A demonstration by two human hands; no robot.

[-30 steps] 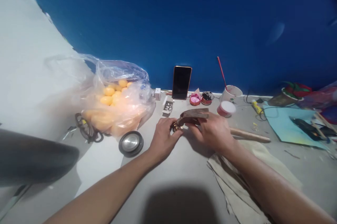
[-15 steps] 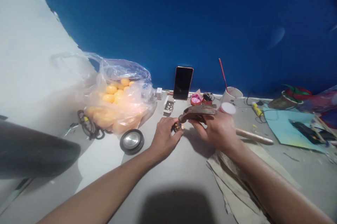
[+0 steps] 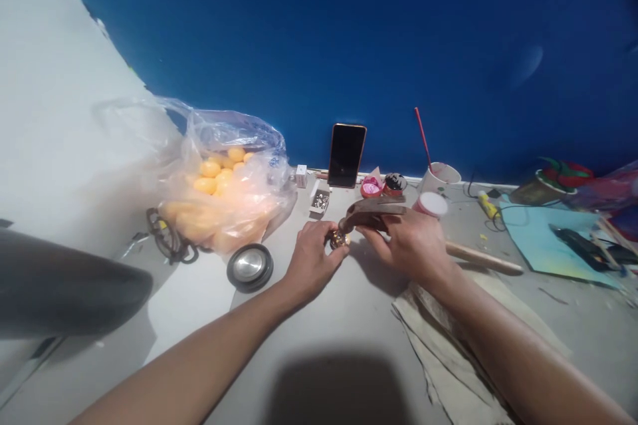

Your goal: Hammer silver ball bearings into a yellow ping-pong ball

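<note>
My left hand (image 3: 314,255) rests on the table with thumb and fingers curled round a small shiny gold-coloured round piece (image 3: 339,240), partly hidden by the fingers. In my right hand (image 3: 416,245) is a claw hammer (image 3: 373,211), gripped close to its head. The hammer's striking end is right over the gold piece; whether they touch I cannot tell. Its wooden handle sticks out to the right past my wrist. Beyond my left hand lies a small open box (image 3: 319,201) of shiny metal bits.
To the left are a plastic bag (image 3: 224,192) of yellow-orange balls and a round black-rimmed metal disc (image 3: 250,268). A phone (image 3: 347,155) leans on the blue wall. A white cup (image 3: 441,175) stands behind my right hand. A cloth (image 3: 448,345) lies under my right forearm.
The hammer head has dipped slightly toward the gold piece, and its handle end has shifted a little right. My left hand keeps its hold in nearly the same place.
</note>
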